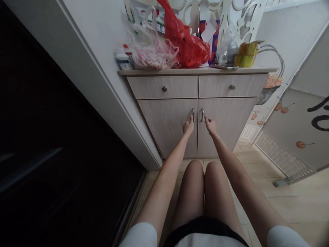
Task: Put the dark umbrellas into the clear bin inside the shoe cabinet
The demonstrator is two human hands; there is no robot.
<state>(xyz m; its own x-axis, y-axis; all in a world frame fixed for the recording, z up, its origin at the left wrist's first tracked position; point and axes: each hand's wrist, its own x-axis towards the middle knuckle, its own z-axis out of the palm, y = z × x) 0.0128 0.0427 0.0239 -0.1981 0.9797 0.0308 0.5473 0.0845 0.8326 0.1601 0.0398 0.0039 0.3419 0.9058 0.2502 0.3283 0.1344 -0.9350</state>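
Observation:
I am crouched in front of a low wooden cabinet (169, 123) with two drawers above two closed doors. My left hand (188, 126) is curled just under the left door's metal handle (193, 114), fingertips touching it. My right hand (210, 125) reaches up beside the right door's handle (202, 114), fingers bent, fingertips at the handle's lower end. Neither hand is clearly wrapped round its handle. My knees (203, 171) are close to the doors.
On the cabinet top (257, 70) lie a red plastic bag (187, 44), a clear bag (151, 48), a white bottle (123, 60), yellow packs (246, 54) and a phone (224, 67). A dark doorway (51, 137) opens at left. A decorated panel (295, 130) stands at right.

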